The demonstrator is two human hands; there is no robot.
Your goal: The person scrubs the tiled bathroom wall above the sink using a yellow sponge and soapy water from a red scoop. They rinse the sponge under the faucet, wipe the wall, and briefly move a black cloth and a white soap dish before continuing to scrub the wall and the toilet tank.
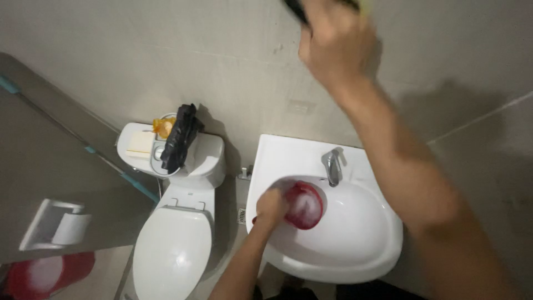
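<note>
So, looking straight down into a small bathroom: one white sink (355,244) on the right and one white toilet (175,244) on the left, lid down. The left hand (272,206) is down at the sink's left rim, fingers curled around one red tub (304,205) with white foam in it; the tub sits tilted inside the basin, just left of the single chrome tap (332,165).

The right hand (333,39) is up high against the beige wall (111,55), closed around one dark object (297,10) that pokes out at the top edge of the shot. It's blurred and cut off, so I can't tell what it is.

On the toilet tank (208,155) I count one black glove or cloth (179,141) draped over it, one orange thing (164,126) behind that, and one pale yellow bar (140,145) on the left end. One toilet roll holder (55,225) with a white roll hangs on the grey partition (44,166) far left, and there's a second red tub-like shape (44,275) with white in it down in the bottom left corner, too blurry to say more.
</note>
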